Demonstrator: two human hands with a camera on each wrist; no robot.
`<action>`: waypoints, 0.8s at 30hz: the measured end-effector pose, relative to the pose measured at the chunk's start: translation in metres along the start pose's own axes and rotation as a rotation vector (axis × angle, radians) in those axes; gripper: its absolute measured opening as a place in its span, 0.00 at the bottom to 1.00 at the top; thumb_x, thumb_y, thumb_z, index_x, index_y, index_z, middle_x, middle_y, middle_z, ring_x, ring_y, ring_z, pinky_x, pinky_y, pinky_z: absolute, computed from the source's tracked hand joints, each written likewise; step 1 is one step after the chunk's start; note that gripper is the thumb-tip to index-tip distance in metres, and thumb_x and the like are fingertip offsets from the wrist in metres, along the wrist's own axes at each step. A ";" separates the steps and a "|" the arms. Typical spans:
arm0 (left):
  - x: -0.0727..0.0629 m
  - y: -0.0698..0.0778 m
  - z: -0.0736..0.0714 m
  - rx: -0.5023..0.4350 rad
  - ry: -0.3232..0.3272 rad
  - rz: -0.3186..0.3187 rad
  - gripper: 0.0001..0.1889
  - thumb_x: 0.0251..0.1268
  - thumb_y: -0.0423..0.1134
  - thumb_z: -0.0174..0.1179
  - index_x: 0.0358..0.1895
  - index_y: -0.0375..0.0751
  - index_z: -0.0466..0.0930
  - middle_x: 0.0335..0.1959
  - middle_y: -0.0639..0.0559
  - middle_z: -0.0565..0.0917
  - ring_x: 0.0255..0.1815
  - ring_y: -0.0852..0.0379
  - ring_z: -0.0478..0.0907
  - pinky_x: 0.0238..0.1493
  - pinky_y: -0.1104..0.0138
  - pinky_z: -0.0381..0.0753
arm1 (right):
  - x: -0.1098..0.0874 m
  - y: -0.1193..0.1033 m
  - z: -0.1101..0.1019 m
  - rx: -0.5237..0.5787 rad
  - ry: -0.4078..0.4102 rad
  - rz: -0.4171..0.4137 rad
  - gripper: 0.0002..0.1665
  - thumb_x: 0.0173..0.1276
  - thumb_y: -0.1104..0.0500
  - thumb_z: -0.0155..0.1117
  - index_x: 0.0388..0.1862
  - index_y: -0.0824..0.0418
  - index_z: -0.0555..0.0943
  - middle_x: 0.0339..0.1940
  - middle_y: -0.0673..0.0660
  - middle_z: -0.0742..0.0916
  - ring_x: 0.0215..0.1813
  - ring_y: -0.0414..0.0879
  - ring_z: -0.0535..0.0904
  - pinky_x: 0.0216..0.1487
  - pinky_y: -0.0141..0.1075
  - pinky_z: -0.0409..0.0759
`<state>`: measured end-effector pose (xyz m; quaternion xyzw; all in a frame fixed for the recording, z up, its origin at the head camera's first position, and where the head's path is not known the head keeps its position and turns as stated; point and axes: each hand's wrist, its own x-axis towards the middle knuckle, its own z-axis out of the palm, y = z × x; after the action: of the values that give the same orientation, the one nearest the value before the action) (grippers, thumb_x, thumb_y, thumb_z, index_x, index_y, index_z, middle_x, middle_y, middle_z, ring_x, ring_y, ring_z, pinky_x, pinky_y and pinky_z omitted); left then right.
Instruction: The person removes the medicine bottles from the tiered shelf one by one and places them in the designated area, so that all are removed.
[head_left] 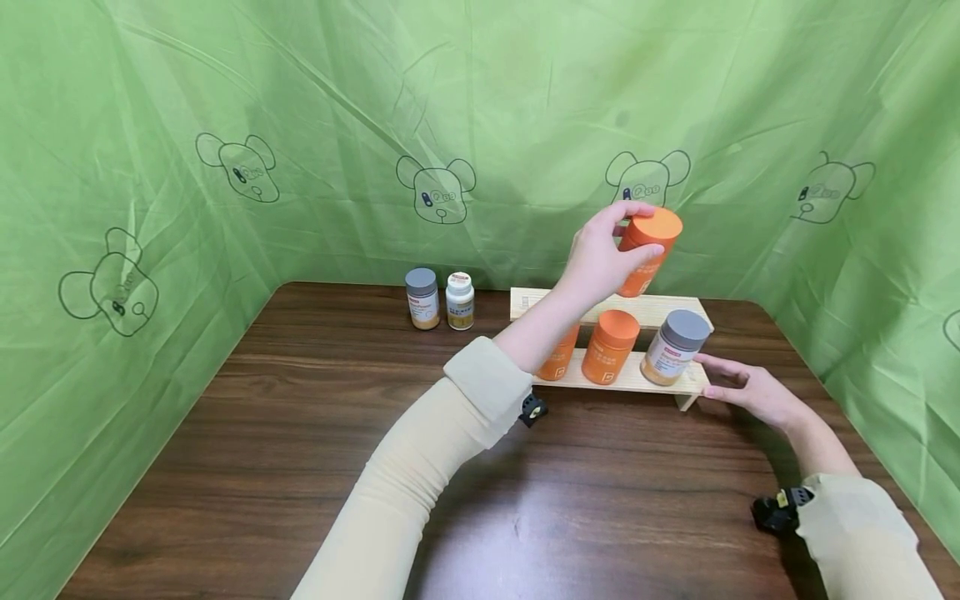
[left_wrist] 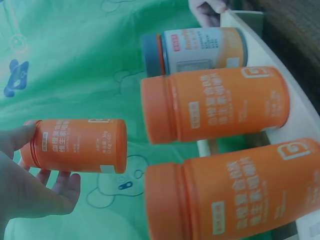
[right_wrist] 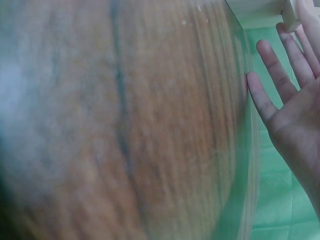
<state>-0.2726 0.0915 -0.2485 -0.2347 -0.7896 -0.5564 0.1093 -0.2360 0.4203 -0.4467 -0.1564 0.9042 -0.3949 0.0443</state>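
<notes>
My left hand grips an orange bottle near its cap, thumb on one side and fingers on the other. The bottle tilts slightly at the back of a two-step wooden stand; whether its base touches the upper step, I cannot tell. On the lower step stand two more orange bottles, one partly behind my left arm, and a grey-capped bottle. At that step's right end, my right hand touches the wood with thumb and forefinger. Its other fingers spread out fairly straight in the right wrist view.
A grey-capped bottle and a smaller white-capped bottle stand left of the stand, near the back edge of the dark wooden table. Green cloth with printed bear heads hangs behind and along both sides.
</notes>
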 end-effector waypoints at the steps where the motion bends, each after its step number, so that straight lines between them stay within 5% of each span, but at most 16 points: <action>1: -0.001 0.002 -0.004 -0.002 -0.002 -0.012 0.23 0.54 0.39 0.70 0.54 0.55 0.77 0.53 0.63 0.78 0.46 0.67 0.74 0.40 0.77 0.74 | 0.000 0.000 0.000 0.002 0.000 -0.004 0.34 0.65 0.57 0.64 0.69 0.54 0.67 0.55 0.32 0.76 0.56 0.20 0.67 0.51 0.17 0.66; 11: -0.009 0.011 -0.041 -0.067 -0.027 -0.046 0.23 0.55 0.38 0.69 0.55 0.55 0.77 0.54 0.64 0.77 0.48 0.65 0.74 0.40 0.75 0.78 | -0.001 -0.001 0.001 0.012 0.001 -0.003 0.33 0.65 0.58 0.64 0.69 0.54 0.67 0.55 0.31 0.76 0.56 0.20 0.67 0.51 0.17 0.66; 24: -0.022 0.008 -0.100 -0.084 -0.012 -0.029 0.23 0.53 0.37 0.70 0.53 0.52 0.78 0.54 0.60 0.78 0.49 0.61 0.76 0.44 0.68 0.80 | -0.001 -0.002 0.003 -0.015 0.018 0.044 0.33 0.64 0.55 0.65 0.68 0.51 0.69 0.58 0.44 0.79 0.56 0.22 0.69 0.50 0.17 0.66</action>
<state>-0.2586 -0.0043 -0.2155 -0.2312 -0.7693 -0.5893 0.0866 -0.2341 0.4174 -0.4476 -0.1330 0.9107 -0.3887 0.0436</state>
